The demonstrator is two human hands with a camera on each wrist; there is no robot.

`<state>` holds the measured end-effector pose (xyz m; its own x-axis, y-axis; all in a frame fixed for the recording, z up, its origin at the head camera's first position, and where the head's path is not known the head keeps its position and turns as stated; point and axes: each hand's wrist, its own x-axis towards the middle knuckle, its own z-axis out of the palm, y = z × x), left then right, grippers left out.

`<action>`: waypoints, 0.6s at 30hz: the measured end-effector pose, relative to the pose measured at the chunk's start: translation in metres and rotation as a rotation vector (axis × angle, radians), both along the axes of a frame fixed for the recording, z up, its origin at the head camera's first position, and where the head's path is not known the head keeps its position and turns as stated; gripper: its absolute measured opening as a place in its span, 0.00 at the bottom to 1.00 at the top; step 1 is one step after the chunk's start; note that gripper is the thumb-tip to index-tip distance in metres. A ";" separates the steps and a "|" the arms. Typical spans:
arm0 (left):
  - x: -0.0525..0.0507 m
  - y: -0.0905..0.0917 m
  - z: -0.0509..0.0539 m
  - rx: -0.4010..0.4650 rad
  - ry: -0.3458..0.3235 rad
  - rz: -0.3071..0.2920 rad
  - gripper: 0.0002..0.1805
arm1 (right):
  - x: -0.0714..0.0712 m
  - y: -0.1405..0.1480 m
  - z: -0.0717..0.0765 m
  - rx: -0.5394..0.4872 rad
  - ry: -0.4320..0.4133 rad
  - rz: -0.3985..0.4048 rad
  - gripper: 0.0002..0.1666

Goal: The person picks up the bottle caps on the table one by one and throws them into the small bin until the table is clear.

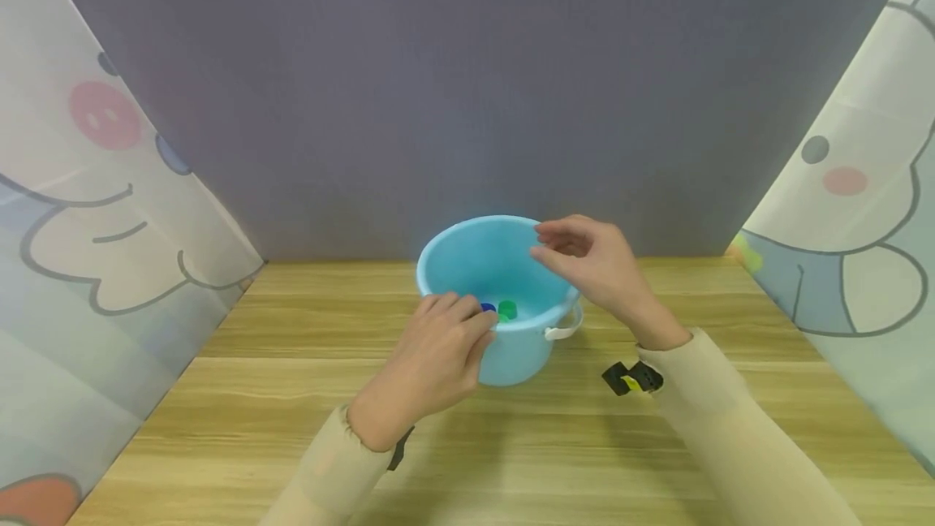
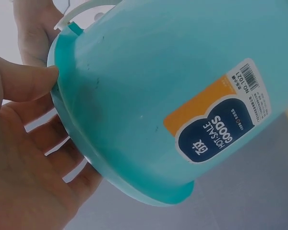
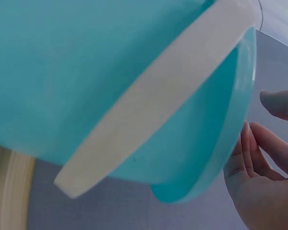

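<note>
A light blue plastic bucket [image 1: 511, 360] stands tilted a little toward me on the wooden table. My left hand [image 1: 438, 351] holds its near left rim, thumb outside and fingers over the edge, as the left wrist view also shows. Over the right rim, my right hand [image 1: 595, 262] hovers with thumb and fingers apart and nothing between them. Inside at the bottom lie a green round cap-like piece [image 1: 507, 309], a blue one [image 1: 488, 308] and a lighter green one [image 1: 502, 318]; the left hand partly hides them.
The bucket's white handle [image 1: 566, 328] hangs down on its right side. A label [image 2: 221, 115] is stuck to the bucket wall. Behind the table [image 1: 277, 396] rises a grey panel [image 1: 467, 88], with printed cartoon curtains at both sides.
</note>
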<state>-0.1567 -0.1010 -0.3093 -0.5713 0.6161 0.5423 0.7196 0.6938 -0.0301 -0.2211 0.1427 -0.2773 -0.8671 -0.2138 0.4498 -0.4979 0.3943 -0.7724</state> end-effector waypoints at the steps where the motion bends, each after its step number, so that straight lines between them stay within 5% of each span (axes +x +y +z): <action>1: 0.000 0.000 0.000 0.000 0.001 -0.002 0.07 | 0.001 0.002 0.000 0.002 0.013 -0.001 0.20; 7: -0.002 0.001 0.001 0.011 -0.007 -0.012 0.08 | 0.007 0.013 -0.004 0.016 0.074 -0.038 0.17; 18: -0.005 -0.005 -0.001 0.039 0.016 -0.004 0.23 | 0.019 0.027 -0.017 0.114 0.230 -0.170 0.12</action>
<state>-0.1614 -0.1057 -0.3106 -0.5601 0.5964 0.5749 0.7219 0.6919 -0.0144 -0.2017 0.1702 -0.2939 -0.7731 -0.1347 0.6198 -0.5739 0.5647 -0.5931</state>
